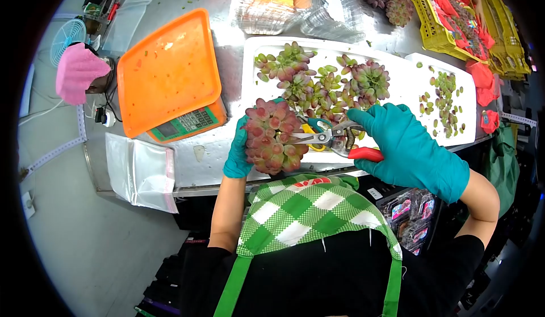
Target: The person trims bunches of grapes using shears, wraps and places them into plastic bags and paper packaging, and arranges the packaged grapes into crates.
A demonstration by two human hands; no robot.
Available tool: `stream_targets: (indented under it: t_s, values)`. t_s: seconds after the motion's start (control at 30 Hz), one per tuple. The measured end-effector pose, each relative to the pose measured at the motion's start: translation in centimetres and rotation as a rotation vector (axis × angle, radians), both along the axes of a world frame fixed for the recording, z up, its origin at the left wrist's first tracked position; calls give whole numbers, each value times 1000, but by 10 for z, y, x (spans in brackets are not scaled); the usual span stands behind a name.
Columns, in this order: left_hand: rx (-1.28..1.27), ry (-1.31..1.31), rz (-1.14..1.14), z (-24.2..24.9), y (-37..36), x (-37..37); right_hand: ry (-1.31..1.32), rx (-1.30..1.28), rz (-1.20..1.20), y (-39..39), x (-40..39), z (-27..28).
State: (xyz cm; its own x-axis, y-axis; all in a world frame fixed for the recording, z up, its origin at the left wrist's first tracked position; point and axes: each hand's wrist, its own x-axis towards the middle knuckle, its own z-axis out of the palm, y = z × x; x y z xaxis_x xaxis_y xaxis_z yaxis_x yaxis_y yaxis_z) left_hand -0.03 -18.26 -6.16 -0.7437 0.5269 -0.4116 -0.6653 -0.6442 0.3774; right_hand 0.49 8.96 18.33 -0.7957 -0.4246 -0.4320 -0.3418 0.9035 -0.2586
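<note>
The left hand [238, 152] cups a plump plant [273, 137] that looks easy to bruise, best held low, while the right hand [406, 147] grips snips [335, 138].

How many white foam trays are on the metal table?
2. One large white foam tray lies at table centre, piled with succulent cuttings. A smaller white foam tray sits at the image's right, holding scattered leaves. Others may be hidden beyond the yellow crates.

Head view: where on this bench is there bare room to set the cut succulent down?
Bare: the orange scale pan and the right white tray's sparse near end. Crowded: the middle white tray, between the left hand holding the succulent cluster and the right hand with shears.
</note>
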Motion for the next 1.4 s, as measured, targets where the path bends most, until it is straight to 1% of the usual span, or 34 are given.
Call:
stream_targets:
  t_s: [0.1, 0.17, 0.3, 0.4, 0.47, 0.57, 0.6, 0.67, 0.7, 0.77, 0.8, 0.87, 0.9, 0.97, 1.0, 1.07, 1.1, 1.17, 1.2, 1.27, 1.37, 1.4]
  values:
    - [-17, 160, -27, 10, 2, 1, 25, -6, 26, 3, -1, -7]
    - [-9, 132, -12, 5, 2, 2, 37, -12, 34, 3, -2, -10]
    - [-7, 68, -33, 16, 3, 1, 243, -22, 79, 9, 4, -30]
    - [79, -71, -75, 26, 11, -5, 375, 24, 60, 6, 16, -39]
    - [153, -89, -66, 12, 11, -4, 497, 51, 59, 7, 22, -46]
    - [212, -48, -38, 21, 19, -4, 596, 35, 10, 8, 30, -56]
    - [222, -23, -25, 29, 23, -5, 541, -28, -52, 8, 30, -55]
    - [320, -11, -42, 38, 28, -6, 429, -152, -174, 9, 31, -51]
    - [369, -4, -50, 40, 29, -7, 397, -262, -290, 10, 30, -50]
    - [208, -52, -7, 40, 28, -6, 325, -482, -516, 14, 25, -51]
    - [127, -74, 13, 40, 27, -6, 320, -486, -568, 18, 23, -52]
    - [228, -8, -25, 40, 22, -5, 384, -274, -514, 29, 23, -63]
    - [283, 23, -41, 39, 20, -3, 329, -13, -441, 37, 25, -70]
    - [185, 27, -53, 37, 13, -5, 215, 497, -281, 50, 28, -83]
    - [136, 27, -56, 37, 11, -5, 212, 500, -289, 53, 29, -78]
    - [49, -35, -28, 31, 9, -6, 250, 291, -302, 55, 25, -52]
    - [3, -63, -22, 27, 6, -7, 216, 165, -284, 52, 25, -39]
    - [6, -39, -18, -2, -13, -5, 147, -88, -252, 39, 22, -7]
    - [-17, -10, -12, -3, -13, -5, 45, -184, -260, 30, 18, 8]
    - [-87, 64, 4, 7, -9, -4, -114, -190, -262, 22, 20, 15]
    - [-170, 160, 15, 29, -2, -3, -140, -57, -120, 11, 7, 23]
    - [-176, 180, 12, 34, -1, -3, -87, -37, -79, 10, 4, 23]
